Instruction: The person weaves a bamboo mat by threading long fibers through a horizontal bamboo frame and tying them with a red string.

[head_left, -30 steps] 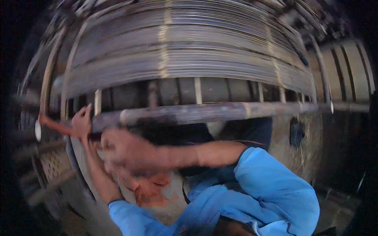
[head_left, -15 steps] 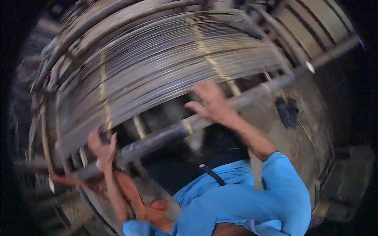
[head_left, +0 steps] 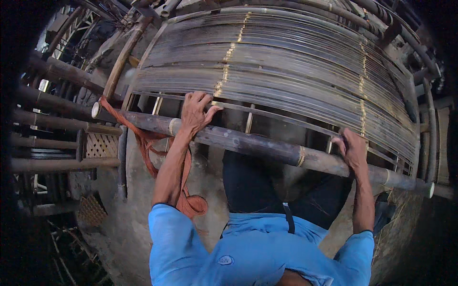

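Note:
In front of me lies a large panel of thin bamboo slats point(head_left: 286, 66), bound with yellowish lashings. Along its near side runs a loose-looking slat point(head_left: 281, 119), slightly apart from the others. My left hand point(head_left: 194, 113) curls over this slat near one lashing, thumb stretched to the right. Further right, my right hand point(head_left: 353, 148) closes around the slat by the other lashing, its fingertips partly hidden. Both wrists pass over a thick bamboo pole point(head_left: 267, 142) on the near side. Short crosspieces point(head_left: 250, 119) show in the gap between pole and panel.
Orange-red cloth point(head_left: 188, 202) is tied at the pole's left end and hangs down. Bamboo rails point(head_left: 57, 164) stand to the left, with a woven basket-like piece point(head_left: 92, 211) below. A dark item of footwear point(head_left: 383, 209) lies on the floor at right.
My view has swung, so the panel sits further right and flatter. Both hands were raised with fingers spread; now they are on the near slat.

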`<state>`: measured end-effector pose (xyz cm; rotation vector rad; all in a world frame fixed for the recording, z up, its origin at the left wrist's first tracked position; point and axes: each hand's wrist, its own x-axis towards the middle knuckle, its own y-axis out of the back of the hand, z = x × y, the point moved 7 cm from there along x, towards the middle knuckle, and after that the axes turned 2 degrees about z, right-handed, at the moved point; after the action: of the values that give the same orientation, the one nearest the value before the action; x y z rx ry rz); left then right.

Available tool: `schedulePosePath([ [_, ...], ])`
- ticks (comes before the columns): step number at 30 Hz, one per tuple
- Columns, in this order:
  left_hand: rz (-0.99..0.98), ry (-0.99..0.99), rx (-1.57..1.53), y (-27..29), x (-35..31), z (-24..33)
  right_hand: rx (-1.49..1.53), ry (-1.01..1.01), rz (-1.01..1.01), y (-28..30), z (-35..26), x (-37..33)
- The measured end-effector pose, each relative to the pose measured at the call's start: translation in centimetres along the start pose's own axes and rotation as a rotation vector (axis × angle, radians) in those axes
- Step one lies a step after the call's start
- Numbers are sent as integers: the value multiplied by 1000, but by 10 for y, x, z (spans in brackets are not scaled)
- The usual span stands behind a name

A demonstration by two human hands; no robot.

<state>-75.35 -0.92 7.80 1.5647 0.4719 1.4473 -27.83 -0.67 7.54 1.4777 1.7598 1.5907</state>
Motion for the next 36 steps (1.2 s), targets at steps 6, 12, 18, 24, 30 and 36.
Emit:
schedulePosePath([
  [6, -182, -110, -57, -6, 10, 6, 110, -52, -99, 10, 5, -2],
  [12, -110, -4, -219, 14, 17, -20, 90, -213, -233, 10, -13, 13],
  [18, -14, 432, 190, 56, -33, -196, 253, -88, -195, -40, -118, 77],
  [24, -25, 331, 353, 51, -64, -243, 292, -134, -281, -63, -124, 90],
  [30, -15, 561, 176, 55, -93, -234, 292, -46, -254, -19, -142, 81],
  [36, 85, 455, 121, 68, -103, -221, 310, -177, -435, -34, -152, 68],
])
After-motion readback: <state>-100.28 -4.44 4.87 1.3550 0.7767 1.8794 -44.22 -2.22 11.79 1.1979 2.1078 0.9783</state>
